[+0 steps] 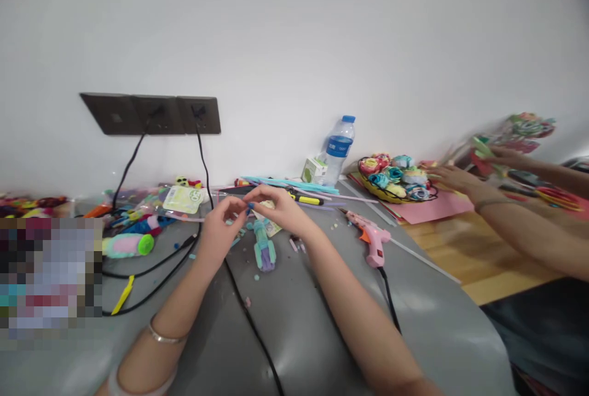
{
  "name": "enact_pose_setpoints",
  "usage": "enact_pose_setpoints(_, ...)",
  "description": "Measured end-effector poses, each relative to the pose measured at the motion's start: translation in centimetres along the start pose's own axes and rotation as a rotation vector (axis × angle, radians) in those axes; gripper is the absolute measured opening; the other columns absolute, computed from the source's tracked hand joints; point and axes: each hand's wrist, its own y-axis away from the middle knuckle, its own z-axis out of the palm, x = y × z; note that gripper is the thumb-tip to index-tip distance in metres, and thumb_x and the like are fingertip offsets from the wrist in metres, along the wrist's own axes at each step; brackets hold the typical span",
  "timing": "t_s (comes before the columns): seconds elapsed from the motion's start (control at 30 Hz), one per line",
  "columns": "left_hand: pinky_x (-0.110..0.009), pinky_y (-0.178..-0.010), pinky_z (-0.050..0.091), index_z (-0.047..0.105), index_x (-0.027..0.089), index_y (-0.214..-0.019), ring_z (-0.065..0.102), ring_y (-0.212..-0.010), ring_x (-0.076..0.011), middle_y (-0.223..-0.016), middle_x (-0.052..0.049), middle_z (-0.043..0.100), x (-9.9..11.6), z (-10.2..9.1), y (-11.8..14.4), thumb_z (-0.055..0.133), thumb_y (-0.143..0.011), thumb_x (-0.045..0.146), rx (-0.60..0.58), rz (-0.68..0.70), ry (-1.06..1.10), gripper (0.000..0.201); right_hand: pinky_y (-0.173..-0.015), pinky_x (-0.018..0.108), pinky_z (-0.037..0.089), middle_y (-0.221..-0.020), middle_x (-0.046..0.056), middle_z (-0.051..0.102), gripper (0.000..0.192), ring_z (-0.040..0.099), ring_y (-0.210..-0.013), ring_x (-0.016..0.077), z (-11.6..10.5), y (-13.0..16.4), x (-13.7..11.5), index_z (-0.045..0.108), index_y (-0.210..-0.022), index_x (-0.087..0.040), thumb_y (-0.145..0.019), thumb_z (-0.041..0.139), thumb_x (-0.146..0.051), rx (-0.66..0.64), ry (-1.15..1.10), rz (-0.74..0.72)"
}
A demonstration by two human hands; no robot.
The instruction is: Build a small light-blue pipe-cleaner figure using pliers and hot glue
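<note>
Blue bit (250,205) pinched where the nearly closed fingertips of left hand (218,225) and right hand (286,213) meet, over grey table (442,322); fuzzy toy (264,247) just nearer; glue gun (376,241) farther right; bottle (339,149) far, by the wall (276,46).

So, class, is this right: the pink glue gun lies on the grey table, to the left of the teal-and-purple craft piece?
Not quite: the head view shows the pink glue gun right of the teal-and-purple craft piece, not left. It does lie on the grey table.
</note>
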Motion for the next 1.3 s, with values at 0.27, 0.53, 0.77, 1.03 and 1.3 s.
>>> enact_pose_setpoints(0.27, -0.025, -0.071, 0.05, 0.062, 0.02, -0.083, 0.065, -0.078, -0.0155, -0.082, -0.001, 0.068, 0.1, 0.3, 0.1, 0.067, -0.079, 0.027, 0.073, -0.031, 0.129, 0.01, -0.075, 0.031, 0.05, -0.088, 0.004, 0.069, 0.018, 0.062, -0.08, 0.017, 0.7, 0.3, 2.5, 0.068, -0.087, -0.018, -0.084, 0.07, -0.036, 0.026, -0.215, 0.092)
enact_pose_setpoints(0.53, -0.027, -0.072, 0.048, 0.068, 0.02, -0.084, 0.063, -0.078, -0.0154, -0.082, 0.0, 0.071, 0.3, 0.2, 0.3, 0.066, -0.084, 0.022, 0.036, 0.121, -0.05, 0.003, -0.081, 0.032, 0.048, -0.089, 0.004, 0.064, 0.029, 0.06, -0.084, 0.0174, 0.7, 0.7, 2.5, 0.065, -0.087, -0.019, -0.083, 0.073, -0.047, -0.011, -0.359, 0.096)
enact_pose_setpoints(0.77, -0.025, -0.067, 0.045, 0.067, 0.02, -0.084, 0.06, -0.078, -0.0139, -0.085, 0.0, 0.068, 0.6, 0.0, 0.3, 0.066, -0.084, 0.016, 0.027, 0.242, -0.116, 0.004, -0.083, 0.032, 0.048, -0.092, 0.005, 0.063, 0.034, 0.058, -0.087, 0.0183, 0.8, 0.9, 2.1, 0.062, -0.086, -0.019, -0.085, 0.071, -0.053, -0.048, -0.417, 0.087)
enact_pose_setpoints(1.03, -0.026, -0.068, 0.047, 0.071, 0.021, -0.081, 0.06, -0.086, -0.0158, -0.092, -0.002, 0.061, 0.8, -0.1, 0.2, 0.068, -0.082, 0.016, 0.057, 0.26, -0.111, 0.005, -0.083, 0.031, 0.047, -0.092, 0.004, 0.06, 0.034, 0.056, -0.087, 0.0176, 0.7, 1.0, 1.6, 0.061, -0.086, -0.019, -0.086, 0.07, -0.052, -0.07, -0.458, 0.093)
enact_pose_setpoints(1.3, -0.026, -0.066, 0.046, 0.074, 0.023, -0.079, 0.056, -0.084, -0.0158, -0.091, -0.002, 0.055, 0.6, -0.5, 0.0, 0.073, -0.083, 0.025, 0.037, 0.258, -0.073, 0.005, -0.087, 0.032, 0.046, -0.089, 0.003, 0.059, 0.034, 0.056, -0.089, 0.0181, 0.6, 1.2, 1.6, 0.061, -0.086, -0.019, -0.086, 0.07, -0.052, -0.113, -0.508, 0.101)
